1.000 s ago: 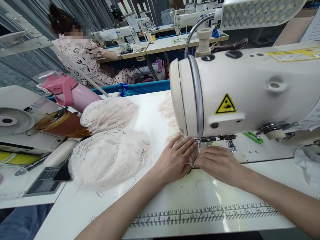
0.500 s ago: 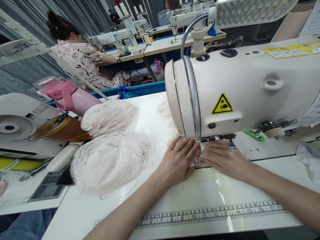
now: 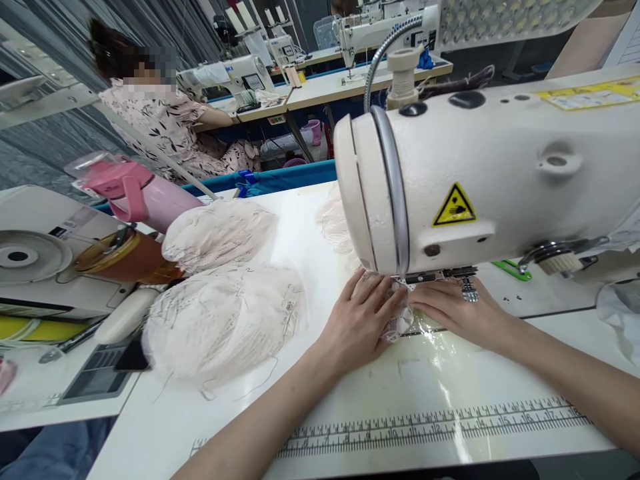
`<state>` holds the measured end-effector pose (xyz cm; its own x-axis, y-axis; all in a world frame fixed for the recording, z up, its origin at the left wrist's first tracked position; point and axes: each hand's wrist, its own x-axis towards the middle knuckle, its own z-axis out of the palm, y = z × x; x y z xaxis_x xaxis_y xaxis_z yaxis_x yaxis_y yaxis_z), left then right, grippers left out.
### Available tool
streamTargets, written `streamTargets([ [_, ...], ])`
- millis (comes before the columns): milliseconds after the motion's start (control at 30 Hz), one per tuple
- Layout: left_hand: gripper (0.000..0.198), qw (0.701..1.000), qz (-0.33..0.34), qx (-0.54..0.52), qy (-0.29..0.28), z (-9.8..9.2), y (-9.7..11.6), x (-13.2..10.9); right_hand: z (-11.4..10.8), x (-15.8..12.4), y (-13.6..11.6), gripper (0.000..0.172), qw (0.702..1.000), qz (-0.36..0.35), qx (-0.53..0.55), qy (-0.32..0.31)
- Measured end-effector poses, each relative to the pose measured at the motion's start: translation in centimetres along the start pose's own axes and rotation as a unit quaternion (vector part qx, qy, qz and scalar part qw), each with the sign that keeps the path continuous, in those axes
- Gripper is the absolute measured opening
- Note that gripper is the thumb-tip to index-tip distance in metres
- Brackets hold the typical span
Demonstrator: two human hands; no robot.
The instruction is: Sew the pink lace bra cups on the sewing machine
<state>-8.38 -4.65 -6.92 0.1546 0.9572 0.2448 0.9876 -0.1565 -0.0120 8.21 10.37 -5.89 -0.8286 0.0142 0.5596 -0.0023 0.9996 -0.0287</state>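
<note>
Under the head of a white sewing machine (image 3: 480,180), a piece of sheer whitish lace fabric (image 3: 400,323) lies on the machine bed. My left hand (image 3: 357,320) curves over this lace from the left, fingers on top and thumb at its near edge. From the right, my right hand (image 3: 457,307) reaches in with its fingers together at the lace's edge, partly behind the presser area. The needle and the right fingertips are mostly hidden by the machine head. More pale lace (image 3: 334,223) lies behind the machine's end.
Two pale lace piles (image 3: 220,327) with loose threads lie at left. Beyond them are a pink bottle (image 3: 150,193) and an amber container (image 3: 107,253). A ruler strip (image 3: 400,430) runs along the front edge. Green snips (image 3: 513,269) lie at right. A co-worker (image 3: 155,127) sits at another machine.
The machine appears shifted slightly right and up in view. My right hand has moved a little right, and more of the lace shows between my hands.
</note>
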Motion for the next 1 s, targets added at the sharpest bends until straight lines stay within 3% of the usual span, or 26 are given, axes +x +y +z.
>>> streamTargets([
  [200, 0.032, 0.995, 0.077, 0.002, 0.062, 0.1, 0.0, -0.3, 0.5, -0.3, 0.0, 0.020, 0.997, 0.021, 0.068, -0.022],
  [400, 0.022, 0.996, 0.044, -0.015, 0.078, -0.2, -0.6, -0.2, 1.9, -0.4, -0.5, 0.023, 0.988, 0.027, 0.144, -0.045],
  [1000, 0.020, 0.998, -0.006, -0.014, 0.060, -0.1, -0.7, 0.1, 2.9, -1.0, 0.0, 0.025, 0.986, 0.058, 0.151, -0.049],
])
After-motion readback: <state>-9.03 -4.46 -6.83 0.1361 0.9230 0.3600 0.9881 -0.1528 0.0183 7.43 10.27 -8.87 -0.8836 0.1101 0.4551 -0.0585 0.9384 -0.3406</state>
